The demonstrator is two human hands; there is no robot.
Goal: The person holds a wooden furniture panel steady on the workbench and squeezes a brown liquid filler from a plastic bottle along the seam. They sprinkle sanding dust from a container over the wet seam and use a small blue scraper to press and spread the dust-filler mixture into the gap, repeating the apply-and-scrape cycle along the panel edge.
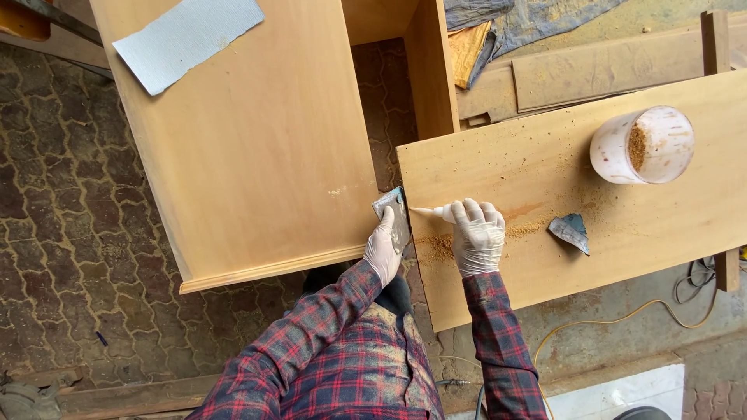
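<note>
We see the right hand (478,236) closed around a small white nozzle bottle (436,211). Its long axis runs roughly along the board's length, and its tip points toward the board's left end. The tip sits just inside that end, above a patch of sawdust (442,247) on the board (661,225).

The left hand (383,249) pinches a flat grey scraper blade (394,214). The blade stands against the board's left end edge, in the gap between the board and the cabinet panel (257,155). Its long axis runs up the picture, crosswise to the bottle. Both hands wear white gloves.

The gap between the board's left end and the panel is narrow, so there is little room sideways. The paved floor shows through above it. Rightward, the board is open along its middle, as far as a crumpled grey scrap (570,231) near the sawdust line. Well beyond that, a white tub (642,145) with sawdust in it stands near the far right corner. The board's near edge overhangs the floor, where a yellow cable (622,319) runs.

A sheet of grey sandpaper (187,35) lies at the far left corner of the cabinet panel, well apart from both hands.
</note>
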